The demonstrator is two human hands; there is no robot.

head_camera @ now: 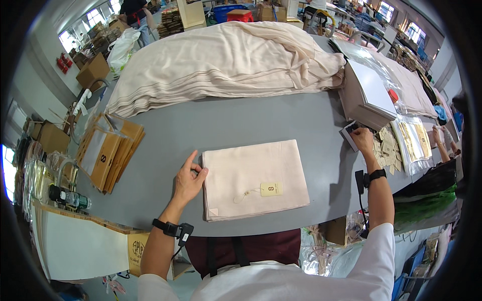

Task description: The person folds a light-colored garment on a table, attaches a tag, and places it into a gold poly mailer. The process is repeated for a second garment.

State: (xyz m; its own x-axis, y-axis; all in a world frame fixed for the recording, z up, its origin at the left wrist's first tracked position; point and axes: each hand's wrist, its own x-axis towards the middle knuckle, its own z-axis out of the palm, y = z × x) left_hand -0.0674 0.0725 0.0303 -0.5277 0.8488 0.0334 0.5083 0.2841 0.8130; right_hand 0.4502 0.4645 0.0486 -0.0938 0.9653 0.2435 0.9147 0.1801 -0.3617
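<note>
A folded cream-coloured cloth [248,165] lies flat on the grey table before me. On it rests a pale yellow hang tag [271,189] with a thin looped string. My left hand [189,180] is beside the cloth's left edge, index finger stretched out and the other fingers partly curled; nothing shows in it. Over at the right, my right hand [362,140] has its fingertips at the opening of a small box [350,137] with dark contents. Whether those fingers pinch anything is hidden. Loose pale tags [388,148] are heaped just right of that hand.
A long pile of cream fabric [218,64] spans the table's far side. White card sheets [371,86] are stacked at right, near clear plastic bags [412,139]. Brown printed envelopes [109,154] stand at left, with a plastic bottle [75,199] below them. Another person's hands [444,141] show at far right.
</note>
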